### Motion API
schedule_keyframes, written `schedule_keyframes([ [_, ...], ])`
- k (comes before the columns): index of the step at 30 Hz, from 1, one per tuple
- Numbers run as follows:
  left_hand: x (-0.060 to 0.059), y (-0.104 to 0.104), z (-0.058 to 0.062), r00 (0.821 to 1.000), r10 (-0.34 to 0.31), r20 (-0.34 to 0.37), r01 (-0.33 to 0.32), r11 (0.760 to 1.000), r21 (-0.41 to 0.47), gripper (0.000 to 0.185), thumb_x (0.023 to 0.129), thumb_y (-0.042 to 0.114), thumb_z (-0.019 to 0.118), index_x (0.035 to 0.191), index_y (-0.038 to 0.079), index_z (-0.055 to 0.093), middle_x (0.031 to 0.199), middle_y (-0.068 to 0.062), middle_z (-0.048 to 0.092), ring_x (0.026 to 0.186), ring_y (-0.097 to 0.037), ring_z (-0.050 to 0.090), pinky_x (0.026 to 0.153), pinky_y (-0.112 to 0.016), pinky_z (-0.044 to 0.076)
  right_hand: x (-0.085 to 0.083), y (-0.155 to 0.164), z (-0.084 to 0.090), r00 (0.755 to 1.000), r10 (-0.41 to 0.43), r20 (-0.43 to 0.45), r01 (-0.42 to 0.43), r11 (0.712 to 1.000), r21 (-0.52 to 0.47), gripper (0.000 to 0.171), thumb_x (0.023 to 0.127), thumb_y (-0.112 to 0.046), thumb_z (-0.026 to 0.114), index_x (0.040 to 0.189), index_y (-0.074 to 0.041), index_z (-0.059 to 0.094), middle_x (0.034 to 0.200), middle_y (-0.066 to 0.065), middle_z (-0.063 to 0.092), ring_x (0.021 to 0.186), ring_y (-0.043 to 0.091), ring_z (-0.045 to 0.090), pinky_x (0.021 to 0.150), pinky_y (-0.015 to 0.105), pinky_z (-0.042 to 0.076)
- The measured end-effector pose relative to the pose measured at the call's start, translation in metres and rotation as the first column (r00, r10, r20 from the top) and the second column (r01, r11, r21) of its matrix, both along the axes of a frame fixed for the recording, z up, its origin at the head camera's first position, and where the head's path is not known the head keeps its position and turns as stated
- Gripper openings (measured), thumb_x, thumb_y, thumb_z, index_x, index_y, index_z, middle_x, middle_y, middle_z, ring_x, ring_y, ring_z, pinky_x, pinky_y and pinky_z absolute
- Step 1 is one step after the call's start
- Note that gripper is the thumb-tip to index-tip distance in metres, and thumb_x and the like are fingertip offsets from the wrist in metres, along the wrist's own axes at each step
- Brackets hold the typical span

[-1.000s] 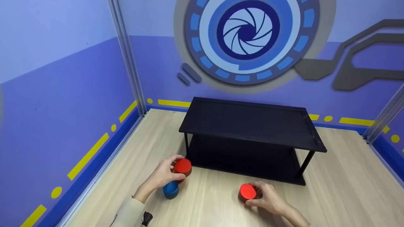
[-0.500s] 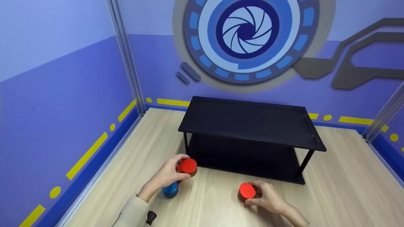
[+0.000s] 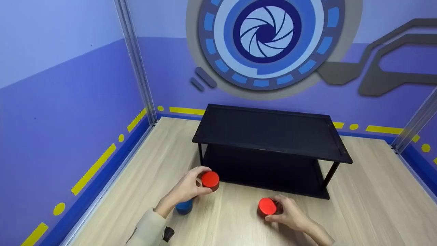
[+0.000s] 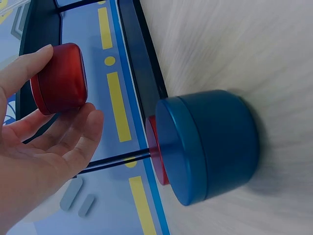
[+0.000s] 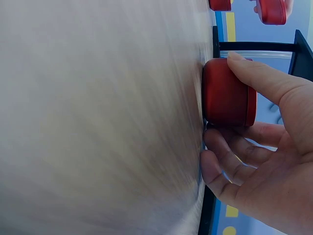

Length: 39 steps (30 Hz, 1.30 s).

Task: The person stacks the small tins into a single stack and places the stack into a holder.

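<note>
My left hand (image 3: pixel 187 186) pinches a small round red tin (image 3: pixel 210 180) between thumb and fingers. In the left wrist view this red tin (image 4: pixel 61 78) is up off the table. A blue tin (image 3: pixel 184 207) of like shape stands on the table below the left hand, partly covered by it. Behind the blue tin (image 4: pixel 210 147), the left wrist view shows the edge of another red tin (image 4: pixel 155 152), hidden from the head view by the hand. To the right, my right hand (image 3: pixel 290 213) grips a third red tin (image 3: pixel 267 207), thumb on one side and fingers on the other, at the tabletop (image 5: pixel 227 93).
A black two-tier shelf (image 3: pixel 273 133) stands behind the hands on the wooden table (image 3: pixel 225 218), its lower board close to the left hand's tin. Blue printed walls (image 3: pixel 170 68) enclose the table at the back and sides. A dark object (image 3: pixel 168 234) shows beside the left sleeve.
My left hand has moved to the right with its red tin, clear of the spot beside the blue tin, and now covers more of the blue tin. The right hand has stayed put.
</note>
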State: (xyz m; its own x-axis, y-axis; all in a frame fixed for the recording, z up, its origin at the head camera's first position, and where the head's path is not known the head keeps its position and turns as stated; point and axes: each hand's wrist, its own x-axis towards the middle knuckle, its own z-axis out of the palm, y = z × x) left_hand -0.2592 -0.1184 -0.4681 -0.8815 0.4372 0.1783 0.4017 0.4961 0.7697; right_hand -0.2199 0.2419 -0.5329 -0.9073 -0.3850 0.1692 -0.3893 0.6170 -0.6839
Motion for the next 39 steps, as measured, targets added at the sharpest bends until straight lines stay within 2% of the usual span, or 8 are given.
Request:
schedule_keyframes([
  [6, -0.001, 0.006, 0.0, 1.0, -0.015, 0.0, 0.015, 1.0, 0.01, 0.057, 0.076, 0.015, 0.08, 0.127, 0.007, 0.055, 0.118, -0.01, 0.06, 0.096, -0.022, 0.058, 0.081, -0.043, 0.054, 0.001, 0.0, -0.001, 1.0, -0.002, 0.016, 0.003, 1.0, -0.006, 0.058, 0.07, -0.027, 0.084, 0.113, 0.005, 0.062, 0.099, 0.006, 0.066, 0.077, 0.001, 0.052, 0.065, 0.018, 0.044],
  [13, -0.002, 0.014, 0.002, 0.999, -0.014, -0.036, 0.013, 1.0, -0.028, 0.056, 0.075, 0.016, 0.081, 0.125, 0.009, 0.057, 0.117, -0.007, 0.062, 0.097, -0.019, 0.058, 0.077, -0.024, 0.052, 0.0, 0.001, -0.001, 1.0, -0.007, 0.006, 0.007, 1.0, -0.005, 0.057, 0.07, -0.026, 0.084, 0.112, 0.005, 0.062, 0.098, 0.006, 0.066, 0.077, 0.001, 0.051, 0.065, 0.018, 0.043],
  [17, -0.003, 0.019, 0.003, 0.999, -0.024, -0.036, 0.023, 1.0, -0.021, 0.055, 0.074, 0.015, 0.081, 0.124, 0.009, 0.057, 0.115, -0.007, 0.062, 0.098, -0.019, 0.059, 0.079, -0.03, 0.053, 0.0, 0.001, -0.002, 1.0, -0.005, 0.002, 0.005, 1.0, -0.007, 0.056, 0.07, -0.026, 0.084, 0.112, 0.004, 0.063, 0.099, 0.006, 0.066, 0.077, -0.001, 0.051, 0.065, 0.018, 0.045],
  [27, -0.003, 0.03, 0.004, 0.999, -0.038, -0.025, 0.036, 0.998, -0.048, 0.056, 0.075, 0.019, 0.081, 0.125, 0.012, 0.057, 0.114, -0.004, 0.062, 0.098, -0.018, 0.058, 0.078, -0.024, 0.049, 0.001, 0.0, -0.003, 1.0, -0.004, -0.011, 0.004, 1.0, -0.005, 0.054, 0.069, -0.026, 0.084, 0.11, 0.002, 0.064, 0.098, 0.005, 0.066, 0.076, -0.001, 0.051, 0.065, 0.018, 0.044],
  [34, -0.005, 0.04, 0.007, 0.997, -0.072, -0.017, 0.072, 0.997, -0.035, 0.055, 0.076, 0.019, 0.08, 0.126, 0.012, 0.057, 0.115, -0.004, 0.061, 0.097, -0.017, 0.058, 0.082, -0.03, 0.051, 0.0, 0.001, -0.003, 1.0, -0.004, 0.002, 0.004, 1.0, -0.007, 0.056, 0.07, -0.026, 0.084, 0.112, 0.004, 0.063, 0.098, 0.006, 0.065, 0.076, -0.001, 0.051, 0.064, 0.018, 0.044],
  [39, -0.005, 0.047, 0.008, 0.996, -0.088, -0.027, 0.087, 0.995, -0.038, 0.056, 0.076, 0.018, 0.081, 0.126, 0.012, 0.057, 0.115, -0.003, 0.062, 0.097, -0.015, 0.058, 0.081, -0.023, 0.048, 0.001, 0.0, -0.003, 1.0, -0.002, -0.003, 0.002, 1.0, -0.005, 0.056, 0.07, -0.026, 0.084, 0.112, 0.004, 0.063, 0.098, 0.005, 0.065, 0.076, -0.001, 0.05, 0.064, 0.018, 0.044],
])
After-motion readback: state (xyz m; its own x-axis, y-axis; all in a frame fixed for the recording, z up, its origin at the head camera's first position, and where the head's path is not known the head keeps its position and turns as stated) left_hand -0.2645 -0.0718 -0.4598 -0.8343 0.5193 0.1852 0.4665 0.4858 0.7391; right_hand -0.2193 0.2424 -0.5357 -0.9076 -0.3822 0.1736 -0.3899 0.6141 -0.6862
